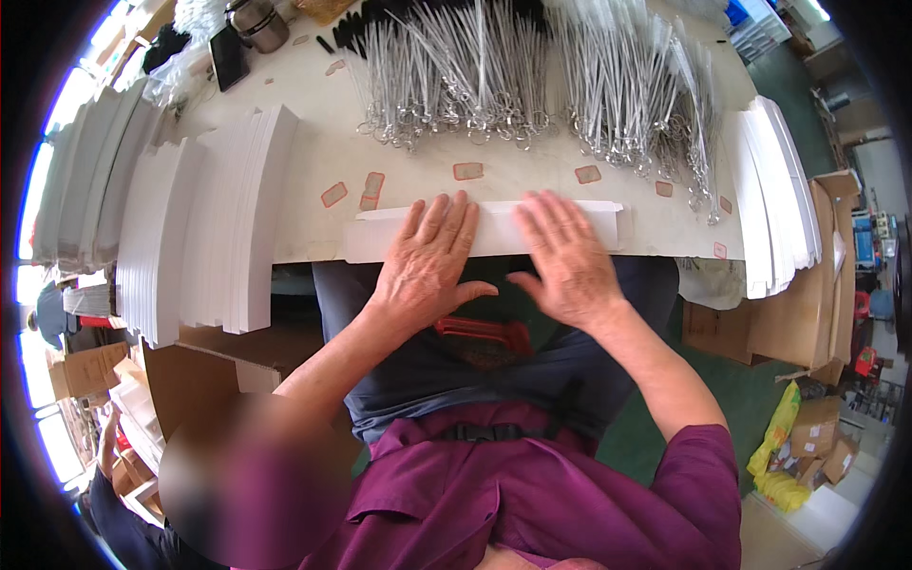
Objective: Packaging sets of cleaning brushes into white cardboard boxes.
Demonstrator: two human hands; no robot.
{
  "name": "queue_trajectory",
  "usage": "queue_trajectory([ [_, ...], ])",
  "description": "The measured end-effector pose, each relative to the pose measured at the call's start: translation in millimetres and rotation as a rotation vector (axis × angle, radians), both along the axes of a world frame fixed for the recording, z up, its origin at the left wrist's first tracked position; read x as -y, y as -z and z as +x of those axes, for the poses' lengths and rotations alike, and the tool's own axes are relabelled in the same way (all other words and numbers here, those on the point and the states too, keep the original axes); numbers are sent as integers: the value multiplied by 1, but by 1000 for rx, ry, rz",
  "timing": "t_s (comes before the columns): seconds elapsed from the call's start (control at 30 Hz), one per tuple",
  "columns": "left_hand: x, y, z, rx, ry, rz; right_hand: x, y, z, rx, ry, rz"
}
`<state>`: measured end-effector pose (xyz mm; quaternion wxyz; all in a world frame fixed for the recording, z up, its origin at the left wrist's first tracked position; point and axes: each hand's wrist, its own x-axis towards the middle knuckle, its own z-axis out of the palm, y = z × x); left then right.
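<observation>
A long, narrow white cardboard box (494, 220) lies lengthwise along the table's near edge. My left hand (427, 255) rests flat on its left half, palm down with the thumb out to the side. On its right half lies my right hand (567, 256), also flat, fingers stretched forward. Neither hand grips anything. Beyond the box are two heaps of thin metal rods with ring ends, the left heap (456, 71) with dark tips at the far end and the right heap (636, 90) partly in clear plastic.
Flat white cartons stand stacked at the left (214, 218) and at the right (774, 199) of the table (313, 142). A steel flask (258, 26) and a dark phone (229, 57) sit far left. An open brown carton (793, 304) stands right. Another person's arm (107, 442) shows lower left.
</observation>
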<state>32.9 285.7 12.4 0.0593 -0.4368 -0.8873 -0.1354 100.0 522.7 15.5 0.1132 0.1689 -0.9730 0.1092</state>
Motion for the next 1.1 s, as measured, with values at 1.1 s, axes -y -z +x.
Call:
queue_trajectory([
  [1.1, 2, -39, 19, 840, -84, 127, 12, -22, 24, -145, -188, -237],
])
